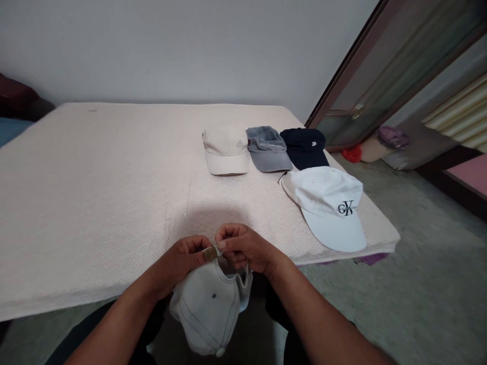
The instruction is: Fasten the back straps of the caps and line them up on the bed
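A pale cap [207, 306] with a button on its crown hangs top-down over the table's near edge, its back strap uppermost. My left hand [186, 258] pinches the strap beside a brass-coloured buckle [210, 253]. From the other side, my right hand [245, 246] grips the strap's end close to the buckle, fingers closed. The fingertips of both hands nearly meet. Farther back lie a beige cap [225, 149], a grey cap [268, 148] and a navy cap [305, 147] in a row. Nearer on the right is a white cap [327, 200] with black lettering.
The caps rest on a bed-like surface with a cream textured cover [114, 203], against a grey wall [171, 50]. A framed door [357, 91] stands at the right. Beyond the right edge, a red item [352, 153] lies on the floor.
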### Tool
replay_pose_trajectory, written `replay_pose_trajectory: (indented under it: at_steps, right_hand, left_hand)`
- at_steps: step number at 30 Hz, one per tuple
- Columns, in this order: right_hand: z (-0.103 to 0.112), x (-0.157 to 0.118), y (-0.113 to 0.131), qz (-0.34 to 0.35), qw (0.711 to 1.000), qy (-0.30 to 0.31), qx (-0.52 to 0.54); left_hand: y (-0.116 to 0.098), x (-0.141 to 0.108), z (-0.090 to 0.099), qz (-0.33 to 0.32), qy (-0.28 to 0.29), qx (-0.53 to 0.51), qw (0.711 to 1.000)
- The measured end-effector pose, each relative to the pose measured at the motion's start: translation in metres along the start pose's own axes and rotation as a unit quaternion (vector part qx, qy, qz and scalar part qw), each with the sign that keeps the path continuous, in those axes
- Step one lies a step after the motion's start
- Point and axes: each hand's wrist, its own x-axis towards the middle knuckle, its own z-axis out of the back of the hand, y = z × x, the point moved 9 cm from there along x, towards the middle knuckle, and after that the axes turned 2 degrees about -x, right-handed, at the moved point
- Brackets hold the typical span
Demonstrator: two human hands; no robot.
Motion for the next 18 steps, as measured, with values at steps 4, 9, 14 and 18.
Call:
replay_pose_trajectory:
  at_steps: [4,9,14,18]
  right_hand:
    - [0.0007,0.0010,0.0003,0.010,1.000,-0.016,0.014]
    - [0.0028,0.0013,-0.0011,0.020,0.999,-0.038,0.021]
    - [0.0016,0.0007,-0.0021,0.014,0.999,-0.041,-0.004]
    - [0.0033,0.0008,-0.0012,0.025,0.998,-0.059,-0.011]
  left_hand:
    - [0.0001,0.0004,-0.0006,-0.001,0.001,-0.003,1.000]
    - [0.0008,0.0009,0.0000,-0.003,0.005,-0.003,1.000]
    - [0.0026,0.0002,0.0027,0.007,0.003,-0.016,1.000]
    - [0.0032,0.0005,0.0048,0.008,-0.006,-0.013,1.000]
